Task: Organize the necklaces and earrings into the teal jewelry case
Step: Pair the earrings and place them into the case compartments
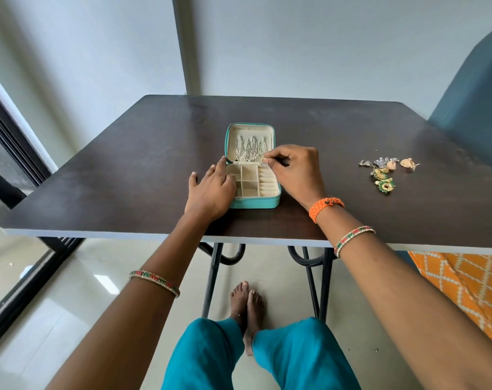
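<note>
**Ring pinched over the open teal case**

The teal jewelry case [252, 167] lies open at the middle of the dark bench [126, 164], its lid flat on the far side and its tray of small cream compartments on the near side. Several silver necklaces [249, 150] hang in rows across the lid's cream lining.

The right hand [294, 171] reaches in from the right, its fingers [270, 162] curled and pinching a small ring-shaped piece [264, 162] just above the hinge line, at the right side of the case. The left hand [209, 190] rests against the left edge of the case with its fingers relaxed and spread, gripping nothing, fingertips touching the tray's left wall.

Well apart, toward the right side of the bench, lies a loose cluster of earrings [387, 171] in gold, silver and green.
</note>
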